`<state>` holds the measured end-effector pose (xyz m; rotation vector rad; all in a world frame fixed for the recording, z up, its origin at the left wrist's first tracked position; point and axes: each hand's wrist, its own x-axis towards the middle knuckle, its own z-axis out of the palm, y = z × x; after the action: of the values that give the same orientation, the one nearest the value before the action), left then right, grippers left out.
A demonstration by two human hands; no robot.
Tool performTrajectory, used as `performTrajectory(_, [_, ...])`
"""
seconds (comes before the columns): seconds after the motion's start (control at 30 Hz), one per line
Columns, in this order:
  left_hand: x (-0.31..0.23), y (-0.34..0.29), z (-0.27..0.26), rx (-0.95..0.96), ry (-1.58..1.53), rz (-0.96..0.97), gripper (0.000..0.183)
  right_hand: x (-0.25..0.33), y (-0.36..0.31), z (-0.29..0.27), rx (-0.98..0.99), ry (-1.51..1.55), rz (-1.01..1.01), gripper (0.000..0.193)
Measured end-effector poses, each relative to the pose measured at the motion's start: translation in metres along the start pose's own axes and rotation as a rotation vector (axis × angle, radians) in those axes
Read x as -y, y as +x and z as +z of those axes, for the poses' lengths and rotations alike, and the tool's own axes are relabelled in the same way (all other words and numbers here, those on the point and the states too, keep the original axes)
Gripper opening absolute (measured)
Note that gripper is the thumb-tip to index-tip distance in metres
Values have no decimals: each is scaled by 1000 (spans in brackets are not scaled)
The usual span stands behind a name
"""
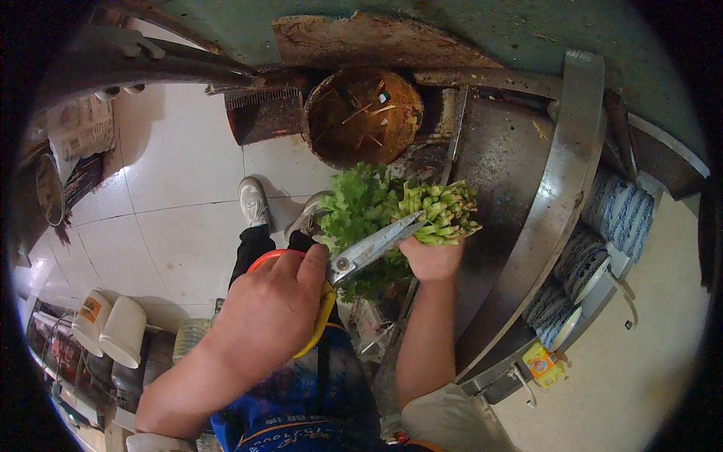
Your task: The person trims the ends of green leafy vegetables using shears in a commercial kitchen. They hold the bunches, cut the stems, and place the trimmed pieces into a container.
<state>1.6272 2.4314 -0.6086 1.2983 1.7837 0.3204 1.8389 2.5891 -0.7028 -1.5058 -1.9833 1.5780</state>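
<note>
Leafy greens [388,200] first, right hand [433,260] grasping bunch: best squeeze firmly, keep stem ends [443,213] level. Scissors [346,264] next, left hand [275,305] clenched round red-and-yellow handles [326,322]: small bites look wise, blades [382,240] angled clear of right fingers. Positions: leaves [352,197] spread left of right fingers, stem ends just above them. Blades stretch out beyond left fingers, tips at stem ends; touching or not, hard to tell from here.
</note>
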Motion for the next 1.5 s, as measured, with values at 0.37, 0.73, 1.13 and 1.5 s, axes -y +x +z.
performTrajectory(0.37, [3,-1,7,-84,41,76,35,8,-3,5,-26,72,74,50])
performTrajectory(0.73, [2,-2,11,0,-99,-36,40,9,3,3,-57,-94,-97,40])
performTrajectory(1.13, [6,5,5,-138,-159,-109,45,28,9,6,-170,-68,52,46])
performTrajectory(1.5, [8,-5,9,-79,-17,-66,46,40,8,17,-277,-557,166,52])
